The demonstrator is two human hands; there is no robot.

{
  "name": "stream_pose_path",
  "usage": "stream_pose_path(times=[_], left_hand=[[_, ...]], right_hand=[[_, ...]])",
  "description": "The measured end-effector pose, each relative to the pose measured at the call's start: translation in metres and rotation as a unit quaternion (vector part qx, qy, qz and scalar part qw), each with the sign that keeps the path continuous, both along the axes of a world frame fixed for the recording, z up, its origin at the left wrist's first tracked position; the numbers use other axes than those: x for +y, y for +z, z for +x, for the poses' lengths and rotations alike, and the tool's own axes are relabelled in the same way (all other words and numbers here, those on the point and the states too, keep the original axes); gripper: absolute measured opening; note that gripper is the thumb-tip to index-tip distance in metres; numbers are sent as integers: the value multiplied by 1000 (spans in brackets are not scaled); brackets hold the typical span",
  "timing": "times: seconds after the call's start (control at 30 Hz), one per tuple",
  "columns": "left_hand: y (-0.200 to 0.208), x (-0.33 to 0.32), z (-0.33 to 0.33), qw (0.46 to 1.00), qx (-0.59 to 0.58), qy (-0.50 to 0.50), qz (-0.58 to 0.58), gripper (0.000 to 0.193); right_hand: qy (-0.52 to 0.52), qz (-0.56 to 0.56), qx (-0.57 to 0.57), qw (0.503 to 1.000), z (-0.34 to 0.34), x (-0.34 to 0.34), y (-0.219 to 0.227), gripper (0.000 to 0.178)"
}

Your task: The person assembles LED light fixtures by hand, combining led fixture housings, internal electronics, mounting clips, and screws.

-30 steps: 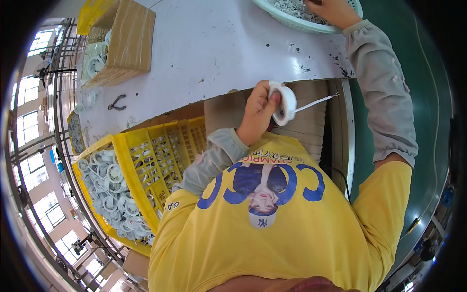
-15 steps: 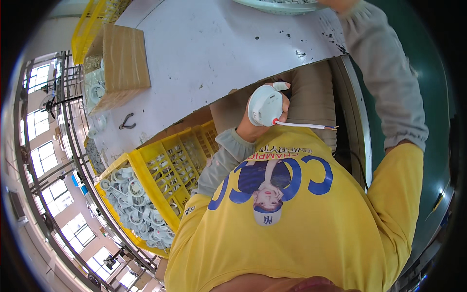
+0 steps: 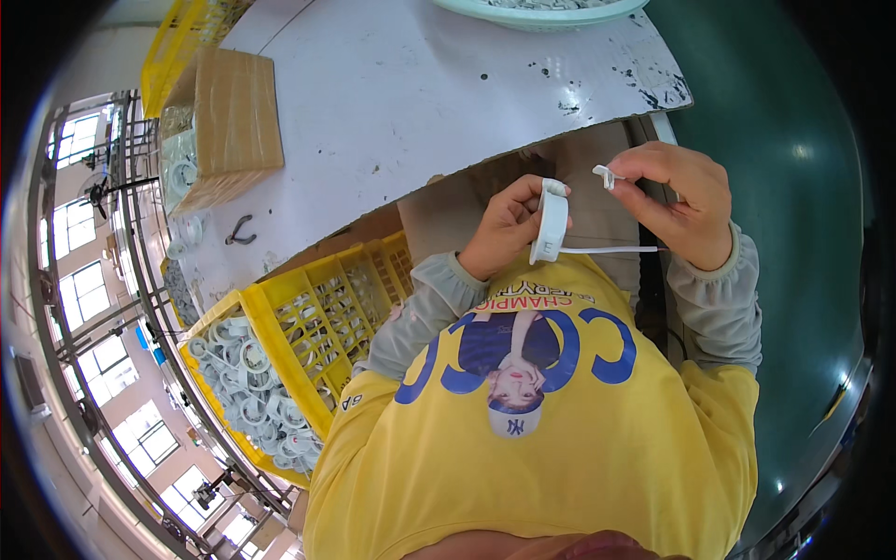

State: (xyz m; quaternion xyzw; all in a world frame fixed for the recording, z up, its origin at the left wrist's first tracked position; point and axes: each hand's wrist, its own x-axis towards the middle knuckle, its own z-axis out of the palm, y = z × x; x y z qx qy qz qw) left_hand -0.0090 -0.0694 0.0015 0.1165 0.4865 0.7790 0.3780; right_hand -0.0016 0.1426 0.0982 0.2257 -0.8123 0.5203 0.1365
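Observation:
My left hand (image 3: 511,224) is closed on a round white plastic housing (image 3: 553,224), turned so its rim edge faces me. A white cable (image 3: 611,249) sticks out of the housing to the right. Up and to the right of it, my right hand (image 3: 679,198) pinches a small white clip-like piece (image 3: 607,175) between thumb and forefinger. A gap separates this piece from the housing. Both hands are held over my lap, in front of the table's near edge.
A white table (image 3: 392,112) stretches ahead, with a pale basin (image 3: 546,13) of small parts at its far edge. On its left are a cardboard box (image 3: 238,117) and black-handled pliers (image 3: 241,231). Yellow crates (image 3: 308,327) full of white rings stand at my left.
My right hand has come back from the basin with a small white piece, close to my left hand. My left hand has turned the housing from face-up to edge-on.

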Motion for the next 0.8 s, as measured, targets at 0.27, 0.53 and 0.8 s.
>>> stream_pose_path(times=[0.27, 0.53, 0.8], left_hand=[[0, 6, 7, 995, 49, 55, -70, 32], [0, 7, 10, 988, 74, 61, -125, 22], [10, 8, 9, 990, 90, -3, -113, 12]], right_hand=[[-15, 34, 58, 998, 7, 6, 3, 20], [-9, 35, 68, 997, 11, 10, -8, 32], [27, -50, -161, 985, 15, 3, -44, 29]])
